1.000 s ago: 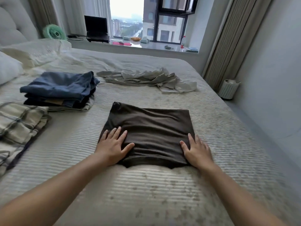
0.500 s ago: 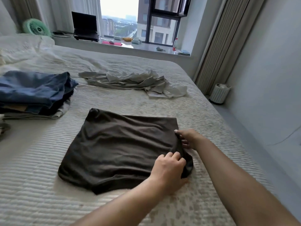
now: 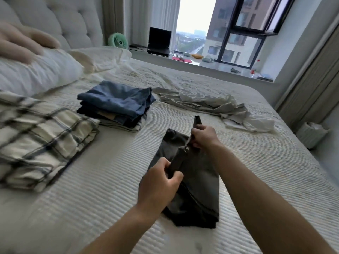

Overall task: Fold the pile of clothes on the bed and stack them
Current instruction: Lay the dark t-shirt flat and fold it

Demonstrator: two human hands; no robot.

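A dark brown garment (image 3: 198, 182) lies on the bed (image 3: 95, 195) in front of me, its right side lifted and folded over toward the left. My left hand (image 3: 159, 182) grips the raised edge at its near end. My right hand (image 3: 203, 136) pinches the same edge at its far end, where a corner sticks up. A folded stack topped by blue jeans (image 3: 117, 103) sits to the left behind it. An unfolded pale grey garment (image 3: 207, 105) lies spread out at the back right. A folded plaid cloth (image 3: 40, 140) lies at the far left.
White pillows (image 3: 36, 72) and a tufted headboard (image 3: 60, 22) are at the back left. A blurred shape like fingers (image 3: 22, 43) intrudes at the top left. A windowsill holds a laptop (image 3: 159, 43) and a green fan (image 3: 118, 40). A white bin (image 3: 311, 133) stands on the floor to the right of the bed.
Both hands went from pressing the flat brown garment to gripping its right edge, then lifted that edge and carried it leftward over the rest. My view swung to the left.
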